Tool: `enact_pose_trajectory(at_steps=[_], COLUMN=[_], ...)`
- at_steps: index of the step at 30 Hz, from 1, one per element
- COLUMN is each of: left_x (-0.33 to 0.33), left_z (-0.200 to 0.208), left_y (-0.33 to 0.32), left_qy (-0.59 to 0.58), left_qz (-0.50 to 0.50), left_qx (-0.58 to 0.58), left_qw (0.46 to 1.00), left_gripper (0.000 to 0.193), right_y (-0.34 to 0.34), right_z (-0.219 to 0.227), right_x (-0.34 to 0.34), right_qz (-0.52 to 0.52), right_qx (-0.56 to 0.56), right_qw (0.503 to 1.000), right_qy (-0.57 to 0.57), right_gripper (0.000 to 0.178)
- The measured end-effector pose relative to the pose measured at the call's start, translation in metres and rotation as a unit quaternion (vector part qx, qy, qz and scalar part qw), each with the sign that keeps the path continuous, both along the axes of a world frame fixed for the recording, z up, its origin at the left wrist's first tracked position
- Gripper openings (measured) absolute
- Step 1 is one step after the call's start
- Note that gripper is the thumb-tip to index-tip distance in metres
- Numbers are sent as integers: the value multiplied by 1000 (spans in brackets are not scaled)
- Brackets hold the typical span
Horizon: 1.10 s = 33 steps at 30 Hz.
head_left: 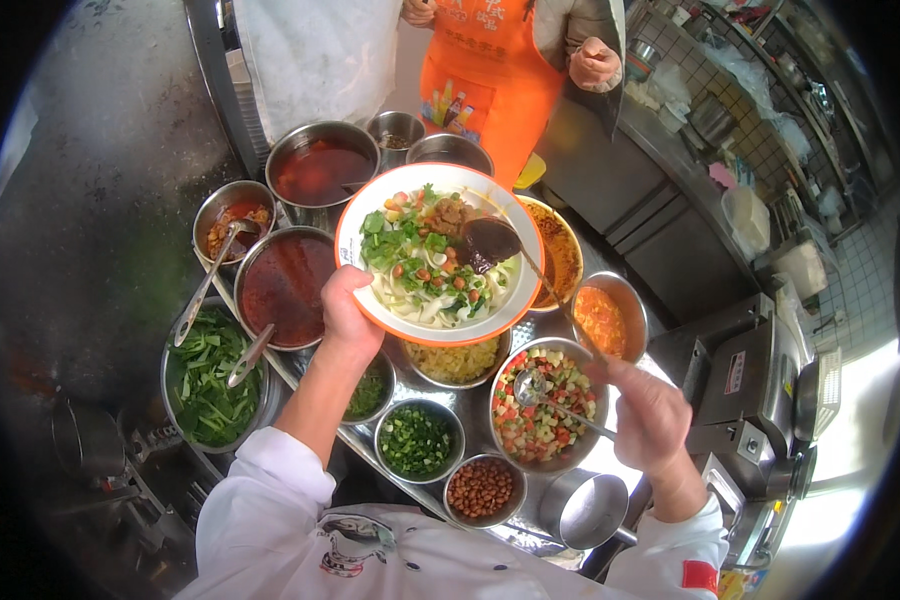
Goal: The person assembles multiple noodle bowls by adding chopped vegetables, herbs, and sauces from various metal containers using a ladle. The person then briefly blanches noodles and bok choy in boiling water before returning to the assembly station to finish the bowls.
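My left hand [352, 318] grips the near left rim of a white bowl with an orange edge [513, 296], held above the containers. In the bowl lie pale wide noodles [420, 292], green herbs, peanuts, diced vegetables and a brown minced topping [452, 215]. My right hand [652, 418] is closed round the long thin handle of a ladle [494, 243]. The ladle's head, coated in dark sauce, is over the far right part of the noodles; whether it touches them I cannot tell. Below my right hand is a pan of diced vegetables [560, 440] with a spoon [532, 386] in it.
Steel pots of red oil [290, 285], chopped scallions [420, 440], peanuts [483, 490], leafy greens [210, 380] and orange sauce [602, 318] crowd the counter. An empty steel saucepan [590, 512] stands near right. Across stands a person in an orange apron [490, 80].
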<state>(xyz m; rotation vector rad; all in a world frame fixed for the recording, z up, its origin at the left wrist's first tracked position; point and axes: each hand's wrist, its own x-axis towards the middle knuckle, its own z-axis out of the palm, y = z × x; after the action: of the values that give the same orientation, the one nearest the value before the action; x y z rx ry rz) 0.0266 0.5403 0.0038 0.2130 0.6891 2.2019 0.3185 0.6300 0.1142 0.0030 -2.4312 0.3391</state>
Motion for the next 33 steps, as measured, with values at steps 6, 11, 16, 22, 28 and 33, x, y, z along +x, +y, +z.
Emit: enact_pose_trajectory(at_steps=[6, 11, 16, 22, 28, 33], left_x=[-2, -4, -2, 0, -1, -5], left_z=[0, 1, 9, 16, 16, 10], left_y=[-5, -12, -19, -23, -33, -34], left_qy=[6, 9, 21, 4, -15, -16], left_qz=[-10, -15, -20, -13, -10, 0], left_qx=[16, 11, 13, 29, 35, 31], left_qw=[1000, 1000, 999, 999, 999, 999], left_gripper=[64, 65, 66, 66, 60, 59], right_y=[-12, -18, -22, -22, -35, -27], right_z=[-18, -31, -47, -68, -60, -39], right_x=[0, -2, -4, -7, -17, -24], right_qz=[8, -11, -20, -37, -46, -13], right_qx=[81, 127, 141, 118, -217, -646], right_qw=[997, 991, 988, 988, 958, 696], right_qy=[12, 30, 54, 96, 181, 312], right_gripper=[39, 37, 35, 37, 34, 35])
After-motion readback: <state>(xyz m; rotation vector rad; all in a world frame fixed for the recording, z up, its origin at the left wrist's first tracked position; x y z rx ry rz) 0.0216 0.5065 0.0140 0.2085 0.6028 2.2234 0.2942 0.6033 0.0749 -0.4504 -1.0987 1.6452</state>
